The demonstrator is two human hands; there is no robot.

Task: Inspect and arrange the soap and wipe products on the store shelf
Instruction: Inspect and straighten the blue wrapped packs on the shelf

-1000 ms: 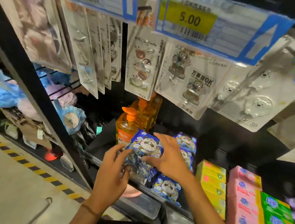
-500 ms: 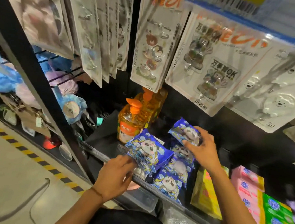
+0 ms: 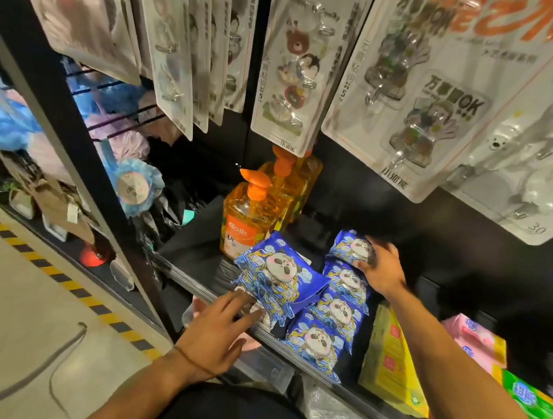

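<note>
Shelf [image 3: 188, 248]: three soap bottles [image 3: 247, 220], four wipe packs [image 3: 340, 310] rowed, pile [image 3: 279, 276] beside, two hands [image 3: 214, 334] [image 3: 380, 268]

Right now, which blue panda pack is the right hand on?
The rearmost pack of the right column; the right hand holds it, while the others lie nearer the shelf edge.

Surface finishes of the shelf stock.
Wipe packs [image 3: 282, 276]: glossy, crinkled blue plastic film. Soap bottles [image 3: 247, 220]: smooth translucent orange plastic. Soap boxes [image 3: 389, 359]: smooth printed card. Hook cards [image 3: 411, 104]: clear glossy blisters on white card. Shelf [image 3: 191, 245]: matt black.
</note>
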